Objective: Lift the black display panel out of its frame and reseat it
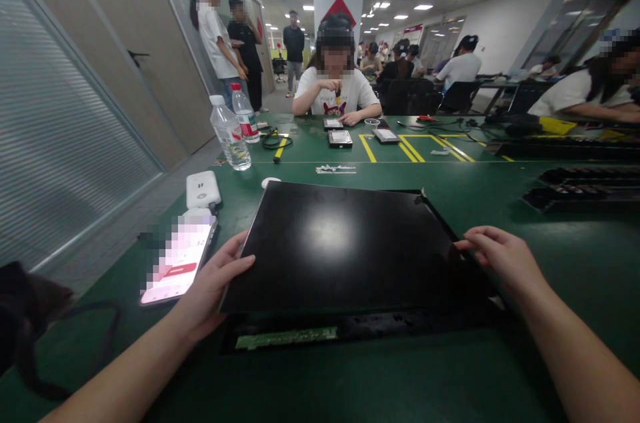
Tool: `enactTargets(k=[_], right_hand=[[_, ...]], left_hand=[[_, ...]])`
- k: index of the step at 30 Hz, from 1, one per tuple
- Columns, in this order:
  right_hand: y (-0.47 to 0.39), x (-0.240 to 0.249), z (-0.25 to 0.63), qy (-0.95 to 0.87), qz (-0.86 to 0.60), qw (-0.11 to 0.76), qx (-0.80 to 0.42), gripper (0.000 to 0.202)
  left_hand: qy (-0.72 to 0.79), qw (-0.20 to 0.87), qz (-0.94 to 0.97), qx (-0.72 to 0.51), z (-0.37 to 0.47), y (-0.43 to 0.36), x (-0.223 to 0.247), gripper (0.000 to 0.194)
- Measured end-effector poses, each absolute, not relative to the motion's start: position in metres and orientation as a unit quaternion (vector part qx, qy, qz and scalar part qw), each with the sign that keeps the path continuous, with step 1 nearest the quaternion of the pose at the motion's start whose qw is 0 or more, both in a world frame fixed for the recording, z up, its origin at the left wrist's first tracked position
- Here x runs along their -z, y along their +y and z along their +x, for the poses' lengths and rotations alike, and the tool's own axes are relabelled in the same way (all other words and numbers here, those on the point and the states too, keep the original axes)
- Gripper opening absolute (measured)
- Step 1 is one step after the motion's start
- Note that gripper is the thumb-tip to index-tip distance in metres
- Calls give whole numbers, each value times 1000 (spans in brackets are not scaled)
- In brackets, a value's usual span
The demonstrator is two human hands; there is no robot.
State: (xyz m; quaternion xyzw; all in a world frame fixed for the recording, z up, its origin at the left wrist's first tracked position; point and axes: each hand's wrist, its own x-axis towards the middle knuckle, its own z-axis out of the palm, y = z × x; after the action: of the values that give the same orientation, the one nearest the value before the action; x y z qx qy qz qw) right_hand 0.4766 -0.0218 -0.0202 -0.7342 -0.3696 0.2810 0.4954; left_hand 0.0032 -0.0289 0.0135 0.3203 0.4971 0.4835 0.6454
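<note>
A black, glossy LCD panel (320,256) lies before me, its left side raised a little and a ceiling light mirrored in it. My left hand (220,276) grips the left edge, thumb on top and fingers underneath. At the right edge, my right hand (495,253) is closed in a pinch; whether it holds the panel or the dark layer under it is hard to make out. Along the near side, a dark strip with a green circuit board (287,338) shows below the panel. A small loose bit of tape or film (420,195) sticks up at the far right corner.
On the green table (400,376), a lit phone (183,260), a white power bank (203,188) and two water bottles (231,136) stand left. Hard drives (340,138) lie before a person opposite. Dark stacked strips (585,186) are at right.
</note>
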Motion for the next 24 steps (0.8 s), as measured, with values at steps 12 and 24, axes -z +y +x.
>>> enactTargets(k=[12, 24], right_hand=[[-23, 17, 475, -375, -752, 474, -263, 30], [-25, 17, 473, -416, -787, 406, -206, 32]], left_hand=[[485, 655, 325, -480, 3, -27, -10, 77], [495, 665, 317, -461, -3, -22, -1, 83]])
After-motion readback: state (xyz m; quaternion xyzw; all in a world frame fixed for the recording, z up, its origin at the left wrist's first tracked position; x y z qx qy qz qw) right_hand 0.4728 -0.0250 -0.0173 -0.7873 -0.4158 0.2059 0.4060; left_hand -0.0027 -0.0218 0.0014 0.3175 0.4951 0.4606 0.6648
